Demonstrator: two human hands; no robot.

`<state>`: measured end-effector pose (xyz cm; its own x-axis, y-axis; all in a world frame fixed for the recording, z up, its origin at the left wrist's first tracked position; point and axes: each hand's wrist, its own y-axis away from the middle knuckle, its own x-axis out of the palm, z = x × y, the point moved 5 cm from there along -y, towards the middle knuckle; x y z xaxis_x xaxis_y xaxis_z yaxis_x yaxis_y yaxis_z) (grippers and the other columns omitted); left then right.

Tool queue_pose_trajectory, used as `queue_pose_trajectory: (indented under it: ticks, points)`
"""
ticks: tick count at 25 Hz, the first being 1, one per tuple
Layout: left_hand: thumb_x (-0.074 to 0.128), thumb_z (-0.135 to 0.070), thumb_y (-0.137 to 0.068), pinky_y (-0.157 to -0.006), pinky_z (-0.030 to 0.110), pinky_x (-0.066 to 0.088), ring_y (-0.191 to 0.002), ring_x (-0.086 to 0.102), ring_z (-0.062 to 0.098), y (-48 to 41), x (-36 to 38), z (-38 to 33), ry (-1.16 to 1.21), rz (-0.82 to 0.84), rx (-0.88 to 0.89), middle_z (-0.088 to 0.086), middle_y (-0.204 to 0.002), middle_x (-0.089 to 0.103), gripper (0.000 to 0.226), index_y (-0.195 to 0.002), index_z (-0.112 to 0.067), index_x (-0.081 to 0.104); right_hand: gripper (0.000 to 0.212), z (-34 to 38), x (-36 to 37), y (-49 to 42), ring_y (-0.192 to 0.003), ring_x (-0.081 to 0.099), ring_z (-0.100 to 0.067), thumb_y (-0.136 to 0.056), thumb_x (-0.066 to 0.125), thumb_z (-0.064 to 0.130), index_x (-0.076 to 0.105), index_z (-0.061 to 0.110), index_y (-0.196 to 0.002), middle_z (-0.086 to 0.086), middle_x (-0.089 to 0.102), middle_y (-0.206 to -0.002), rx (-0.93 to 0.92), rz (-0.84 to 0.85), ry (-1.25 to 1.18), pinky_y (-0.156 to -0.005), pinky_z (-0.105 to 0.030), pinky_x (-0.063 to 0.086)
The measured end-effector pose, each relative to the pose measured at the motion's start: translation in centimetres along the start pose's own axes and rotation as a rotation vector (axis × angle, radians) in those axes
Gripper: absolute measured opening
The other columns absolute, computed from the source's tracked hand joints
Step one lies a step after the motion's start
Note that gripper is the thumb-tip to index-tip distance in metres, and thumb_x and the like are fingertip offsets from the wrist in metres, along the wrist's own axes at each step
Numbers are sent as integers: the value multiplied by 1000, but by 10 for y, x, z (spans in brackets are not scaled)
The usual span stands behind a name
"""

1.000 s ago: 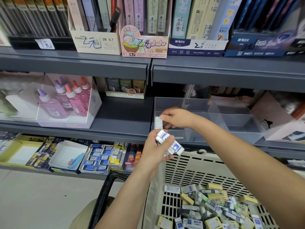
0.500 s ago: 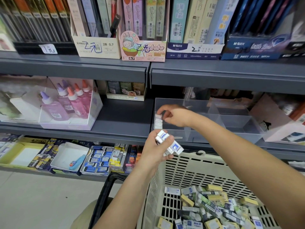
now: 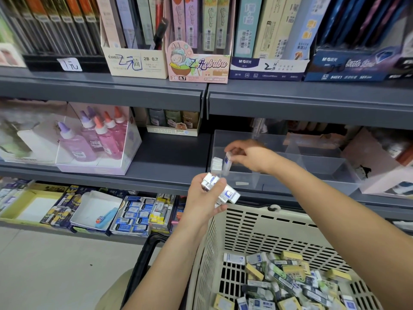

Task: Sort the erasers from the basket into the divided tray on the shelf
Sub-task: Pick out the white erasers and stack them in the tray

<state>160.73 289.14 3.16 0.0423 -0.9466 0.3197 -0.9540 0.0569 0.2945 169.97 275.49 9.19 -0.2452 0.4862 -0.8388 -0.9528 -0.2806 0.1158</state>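
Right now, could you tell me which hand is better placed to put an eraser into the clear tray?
Right. The right hand pinches a blue-and-white eraser at the clear plastic divided tray, beside the white row of erasers; the left hand grips spare erasers short of it.

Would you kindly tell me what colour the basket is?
The basket is cream, seen best in the head view.

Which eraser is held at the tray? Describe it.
Find the clear divided tray on the middle shelf, above the basket. At its left end the right hand pinches one eraser upright; unlike the white erasers stacked beside it, it shows a blue label.
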Motion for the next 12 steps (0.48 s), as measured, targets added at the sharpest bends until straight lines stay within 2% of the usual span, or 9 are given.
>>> queue_pose_trajectory:
  ticks: [3,8,12]
  points:
    - [66,-22,-86,-62,28,53,-79,67,18,-1,2,1,4,2,-4,8,-97,65,27,-109,-20,53,21,-8,-11,-1,-92,58,-15,-88,61,24,60,22,-109,4,61,-102,64,-65,15,-78,-22,44]
    - [66,-22,-86,-67,32,53,-82,66,20,2,2,3,12,21,-2,9,-95,65,30,-112,-19,52,17,-7,-23,-8,-77,58,-15,-79,70,34,58,22,-81,5,61,-78,103,-253,31,-70,-22,43]
    - [65,-22,-86,-68,32,53,-82,66,20,1,3,3,28,31,-3,9,-96,64,31,-113,-18,51,16,5,-10,-20,-71,62,-16,-80,70,30,59,19,-78,-2,68,-80,106,-216,0,-69,-25,48]
